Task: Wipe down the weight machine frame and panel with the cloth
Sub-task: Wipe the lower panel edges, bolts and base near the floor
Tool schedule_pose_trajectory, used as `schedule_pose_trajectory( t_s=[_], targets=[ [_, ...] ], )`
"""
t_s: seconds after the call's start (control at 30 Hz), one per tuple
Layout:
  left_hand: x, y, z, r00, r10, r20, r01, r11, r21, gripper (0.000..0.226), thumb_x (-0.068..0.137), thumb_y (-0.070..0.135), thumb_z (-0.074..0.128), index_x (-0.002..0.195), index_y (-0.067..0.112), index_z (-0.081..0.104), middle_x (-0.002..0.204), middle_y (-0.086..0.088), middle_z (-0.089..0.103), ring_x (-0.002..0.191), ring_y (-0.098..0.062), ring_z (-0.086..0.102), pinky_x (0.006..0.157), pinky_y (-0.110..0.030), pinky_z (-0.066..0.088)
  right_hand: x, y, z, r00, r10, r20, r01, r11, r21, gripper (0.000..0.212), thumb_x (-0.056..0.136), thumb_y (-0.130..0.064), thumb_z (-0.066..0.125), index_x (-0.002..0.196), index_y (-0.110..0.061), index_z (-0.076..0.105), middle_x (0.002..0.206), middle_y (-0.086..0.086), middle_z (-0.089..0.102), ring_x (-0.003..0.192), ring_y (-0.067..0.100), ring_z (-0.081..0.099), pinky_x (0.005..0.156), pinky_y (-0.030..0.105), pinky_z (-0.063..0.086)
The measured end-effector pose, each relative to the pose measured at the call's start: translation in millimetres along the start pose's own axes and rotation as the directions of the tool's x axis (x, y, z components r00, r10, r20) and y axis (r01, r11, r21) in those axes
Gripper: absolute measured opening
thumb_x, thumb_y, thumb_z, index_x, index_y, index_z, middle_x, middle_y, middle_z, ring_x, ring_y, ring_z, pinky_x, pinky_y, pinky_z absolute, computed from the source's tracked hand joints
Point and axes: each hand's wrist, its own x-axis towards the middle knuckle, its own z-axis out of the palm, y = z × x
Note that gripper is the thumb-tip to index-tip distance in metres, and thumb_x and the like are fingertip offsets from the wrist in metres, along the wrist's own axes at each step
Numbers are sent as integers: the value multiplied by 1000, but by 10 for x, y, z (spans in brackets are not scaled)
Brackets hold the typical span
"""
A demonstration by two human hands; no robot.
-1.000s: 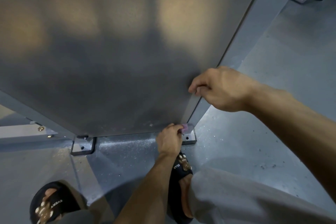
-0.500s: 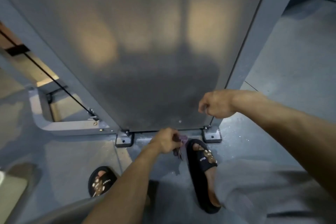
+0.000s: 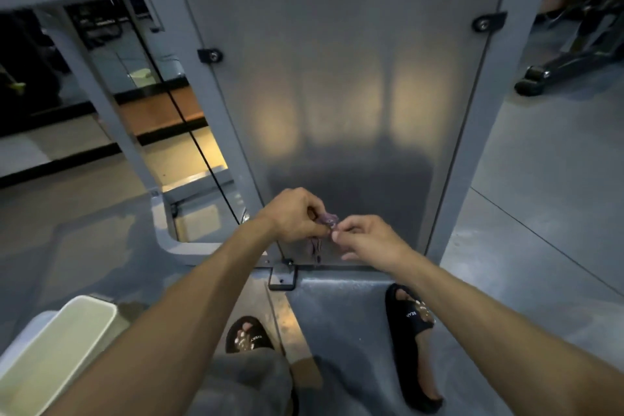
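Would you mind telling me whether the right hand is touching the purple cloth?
Touching. The head view shows the right hand pinching one end of the cloth with its fingertips, while the left hand grips the rest.

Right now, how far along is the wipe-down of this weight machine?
Done: cannot tell; no wiped areas stand out on the panel. In hand: the left hand and right hand both pinch the small purple cloth just off the panel, seemingly regathering it. Left: apparently the panel and the frame.

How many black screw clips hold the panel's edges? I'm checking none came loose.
2: one clip on the left edge, one on the right edge higher up. Others may be out of view.
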Motion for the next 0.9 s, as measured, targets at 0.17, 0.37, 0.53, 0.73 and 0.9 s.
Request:
schedule_pose_trajectory(
  t_s=[0.17,0.37,0.53,0.73,0.9],
  targets=[
    [-443,232,-211,998,55,16,-53,993,-101,14,90,35,75,99,24,77,89,8,75,82,-8,70,76,-26,55,-349,24,318,996,41,-83,1,889,457,47,80,-42,84,112,-10,70,110,11,77,110,28,72,104,52,53],
    [-657,396,-227,964,115,238,21,865,-502,45,97,-5,51,133,19,66,116,-11,73,104,-26,72,84,-30,59,-386,41,370,980,38,-195,77,833,548,35,91,-21,76,113,4,64,107,28,73,88,33,71,84,45,61],
    [-398,232,119,937,112,331,47,899,-436,42,96,-6,52,132,16,62,113,-6,72,102,-30,72,86,-35,58,-354,460,348,984,101,-143,9,786,618,20,94,-9,70,113,-2,66,101,16,76,83,25,74,76,40,63],
    [165,40,397,970,172,172,-161,984,-77,43,95,2,54,132,22,65,124,8,68,109,-5,65,94,-15,48,41,1216,192,913,368,-178,-149,704,695,11,94,5,64,95,-5,66,72,9,74,59,17,72,51,26,57],
    [674,7,471,972,232,43,-230,972,-39,48,96,-5,48,135,18,63,131,5,65,119,-5,61,101,-11,43,479,2065,-59,748,618,-241,-253,602,757,19,98,7,57,82,-3,60,69,17,63,56,25,65,46,30,58]
  ],
)
